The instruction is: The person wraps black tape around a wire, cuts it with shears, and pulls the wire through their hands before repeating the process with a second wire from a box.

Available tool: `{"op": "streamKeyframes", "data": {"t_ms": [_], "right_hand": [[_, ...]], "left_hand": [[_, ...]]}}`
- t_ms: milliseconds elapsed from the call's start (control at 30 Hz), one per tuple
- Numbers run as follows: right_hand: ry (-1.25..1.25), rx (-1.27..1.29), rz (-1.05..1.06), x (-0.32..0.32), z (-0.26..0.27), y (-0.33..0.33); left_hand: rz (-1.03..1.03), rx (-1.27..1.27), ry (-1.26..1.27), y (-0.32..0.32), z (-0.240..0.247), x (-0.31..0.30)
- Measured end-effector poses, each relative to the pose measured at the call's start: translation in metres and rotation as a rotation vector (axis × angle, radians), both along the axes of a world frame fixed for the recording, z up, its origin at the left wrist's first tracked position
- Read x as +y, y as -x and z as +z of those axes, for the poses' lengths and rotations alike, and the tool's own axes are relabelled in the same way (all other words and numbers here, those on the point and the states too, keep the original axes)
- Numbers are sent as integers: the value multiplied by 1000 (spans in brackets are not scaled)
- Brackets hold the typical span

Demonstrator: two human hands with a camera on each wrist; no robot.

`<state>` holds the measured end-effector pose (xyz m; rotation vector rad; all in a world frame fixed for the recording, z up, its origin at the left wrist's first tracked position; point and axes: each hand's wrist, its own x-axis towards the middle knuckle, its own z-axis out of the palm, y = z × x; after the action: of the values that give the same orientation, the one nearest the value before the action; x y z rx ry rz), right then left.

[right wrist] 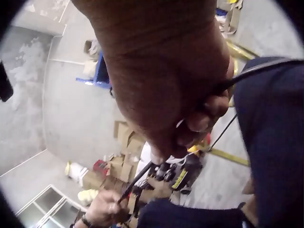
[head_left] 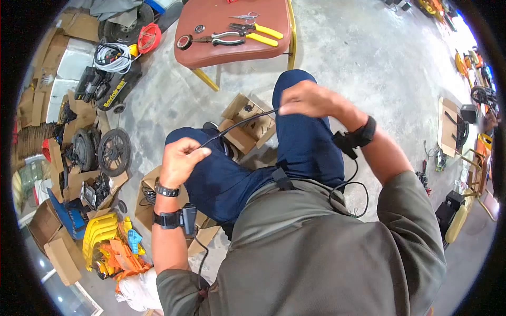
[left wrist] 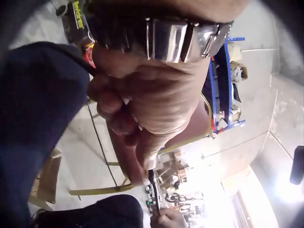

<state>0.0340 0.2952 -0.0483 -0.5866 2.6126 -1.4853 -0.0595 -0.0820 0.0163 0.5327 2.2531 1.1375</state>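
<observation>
A thin black cable (head_left: 240, 122) stretches between the two hands above the knees. The left hand (head_left: 179, 159) grips one stretch of it, thumb laid along the cable, with a metal-link watch on that wrist. At the other end the right hand (head_left: 304, 100) pinches the cable over the right knee. In the left wrist view the cable (left wrist: 153, 183) leaves from the thumb tip, and the fingers (left wrist: 121, 121) are curled. The right wrist view shows the cable (right wrist: 137, 180) running from the right hand (right wrist: 175, 114) toward the left, with another length trailing behind the curled fingers.
Ahead stands a red-brown stool (head_left: 232, 16) with yellow legs, bearing pliers (head_left: 226, 38), yellow-handled cutters (head_left: 258, 34), scissors (head_left: 246, 17) and a tape roll (head_left: 184, 42). An open cardboard box (head_left: 240, 134) lies between the feet. Wheels (head_left: 114, 151), boxes and yellow parts (head_left: 100, 234) crowd the left.
</observation>
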Motion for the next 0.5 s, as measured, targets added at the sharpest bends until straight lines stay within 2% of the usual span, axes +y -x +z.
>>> {"op": "streamKeyframes", "data": {"t_ms": [100, 233, 300, 333, 400, 500], "right_hand": [[-123, -315, -178, 31, 19, -13], [-195, -395, -261, 46, 29, -16], [-237, -445, -278, 50, 39, -15], [-231, -660, -404, 57, 38, -13], [-261, -557, -387, 70, 27, -13], [-273, -469, -388, 79, 18, -16]], "left_hand": [[60, -71, 82, 11, -1, -28], [73, -30, 196, 15, 12, -35], [60, 110, 201, 24, 1, -51], [72, 160, 244, 27, 3, -56], [99, 214, 241, 26, 4, -64], [89, 438, 336, 22, 6, -75]]}}
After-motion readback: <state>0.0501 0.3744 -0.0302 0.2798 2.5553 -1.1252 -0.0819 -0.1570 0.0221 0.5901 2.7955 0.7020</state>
